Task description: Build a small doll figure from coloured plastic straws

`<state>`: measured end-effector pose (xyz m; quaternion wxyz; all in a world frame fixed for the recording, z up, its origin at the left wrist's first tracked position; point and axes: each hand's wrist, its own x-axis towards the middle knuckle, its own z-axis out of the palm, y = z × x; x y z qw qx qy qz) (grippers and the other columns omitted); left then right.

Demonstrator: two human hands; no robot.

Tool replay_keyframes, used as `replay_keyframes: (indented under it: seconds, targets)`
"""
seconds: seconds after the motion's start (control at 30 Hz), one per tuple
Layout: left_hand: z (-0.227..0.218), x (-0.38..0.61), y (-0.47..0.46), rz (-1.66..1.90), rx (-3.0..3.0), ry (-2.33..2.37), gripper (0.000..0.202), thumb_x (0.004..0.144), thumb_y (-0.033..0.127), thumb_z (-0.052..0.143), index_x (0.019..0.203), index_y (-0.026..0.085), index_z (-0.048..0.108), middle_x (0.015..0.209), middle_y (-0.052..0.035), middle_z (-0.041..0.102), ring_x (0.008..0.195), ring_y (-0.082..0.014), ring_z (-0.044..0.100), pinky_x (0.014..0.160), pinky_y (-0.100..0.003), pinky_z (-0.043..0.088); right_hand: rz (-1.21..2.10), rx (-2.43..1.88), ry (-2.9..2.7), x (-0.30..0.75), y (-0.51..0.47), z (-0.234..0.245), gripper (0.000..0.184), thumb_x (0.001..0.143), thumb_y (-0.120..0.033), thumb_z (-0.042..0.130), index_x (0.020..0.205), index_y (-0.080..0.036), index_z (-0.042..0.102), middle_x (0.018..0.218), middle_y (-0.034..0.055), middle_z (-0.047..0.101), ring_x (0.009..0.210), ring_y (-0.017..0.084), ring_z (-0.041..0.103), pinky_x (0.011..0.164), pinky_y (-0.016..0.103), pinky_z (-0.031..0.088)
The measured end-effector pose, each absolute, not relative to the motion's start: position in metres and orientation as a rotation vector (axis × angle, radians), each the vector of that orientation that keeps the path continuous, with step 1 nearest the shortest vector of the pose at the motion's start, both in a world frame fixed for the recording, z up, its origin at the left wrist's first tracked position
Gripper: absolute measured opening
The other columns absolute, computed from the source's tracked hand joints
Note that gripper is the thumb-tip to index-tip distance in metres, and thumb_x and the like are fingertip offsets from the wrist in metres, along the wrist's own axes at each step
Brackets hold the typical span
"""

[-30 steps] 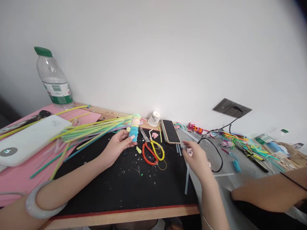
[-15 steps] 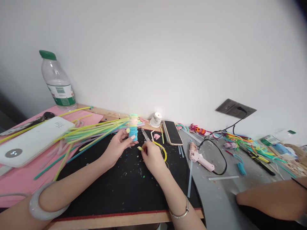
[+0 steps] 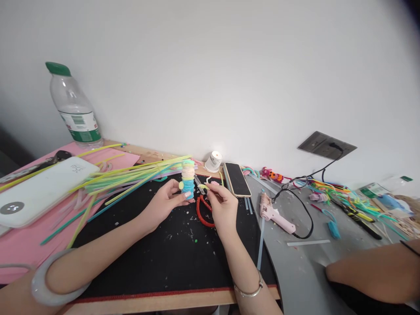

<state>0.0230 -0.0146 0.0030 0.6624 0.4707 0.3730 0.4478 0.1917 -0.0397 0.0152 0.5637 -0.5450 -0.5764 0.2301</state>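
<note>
My left hand [image 3: 169, 202] grips an upright figure of coiled pipe cleaner [image 3: 187, 177], green at the top, then peach, yellow and blue, with a small yellow bump on its left side. Between the thumb and finger of my right hand [image 3: 223, 205] is a short yellow pipe cleaner piece [image 3: 203, 187], a little right of the figure and apart from it. Beneath the right hand, red-handled pliers [image 3: 202, 215] rest on the black mat [image 3: 157, 267]; their metal end is partly hidden.
Long pipe cleaners [image 3: 127, 179] lie left on pink paper beside a white power bank [image 3: 46, 190] and a bottle [image 3: 75, 109]. Behind are a paper cup [image 3: 214, 162] and a phone [image 3: 236, 179]. Right, a corded glue gun [image 3: 275, 214] lies near another person's arm [image 3: 374, 271].
My right hand has risen off the mat with the yellow piece, moving right and upward, uncovering the red handles. The figure has shifted slightly right with my left hand.
</note>
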Motion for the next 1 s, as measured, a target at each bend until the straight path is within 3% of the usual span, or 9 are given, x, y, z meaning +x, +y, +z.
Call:
replay_keyframes:
  seconds: [0.13,0.37,0.53,1.0]
  targets:
    - [0.003,0.023,-0.016,0.983,1.08,0.825,0.032,0.073,0.036,0.072,0.095,0.021,0.055,0.097,-0.0034,0.068,0.087,-0.0238,0.068,0.085,-0.04,0.051,0.554,-1.238,-1.332,0.19,-0.04,0.018,0.021,0.081,-0.017,0.055,0.093,-0.02,0.073,0.098,0.0064,0.07,0.095,0.019,0.064,0.087,0.032,0.052]
    - [0.004,0.025,-0.017,0.963,1.083,0.817,0.028,0.072,0.036,0.072,0.082,0.02,0.051,0.093,-0.0028,0.068,0.084,-0.0222,0.069,0.083,-0.04,0.052,0.556,-1.225,-1.24,0.181,-0.043,0.016,0.012,0.08,-0.021,0.056,0.081,-0.017,0.067,0.098,0.009,0.067,0.092,0.019,0.064,0.071,0.029,0.055]
    - [0.006,0.027,-0.017,0.976,1.085,0.816,0.029,0.068,0.033,0.075,0.08,0.02,0.052,0.09,-0.0035,0.069,0.083,-0.0233,0.069,0.082,-0.04,0.052,0.578,-1.199,-1.268,0.175,-0.045,0.008,0.009,0.083,-0.02,0.056,0.083,-0.017,0.064,0.107,0.0105,0.067,0.096,0.019,0.065,0.079,0.031,0.055]
    - [0.003,0.026,-0.017,0.986,1.131,0.81,0.027,0.07,0.032,0.073,0.081,0.02,0.052,0.087,0.0001,0.068,0.083,-0.0212,0.068,0.081,-0.038,0.053,0.42,-1.249,-1.328,0.17,-0.051,0.013,0.01,0.081,-0.018,0.06,0.081,-0.019,0.069,0.093,0.007,0.072,0.089,0.019,0.068,0.084,0.033,0.053]
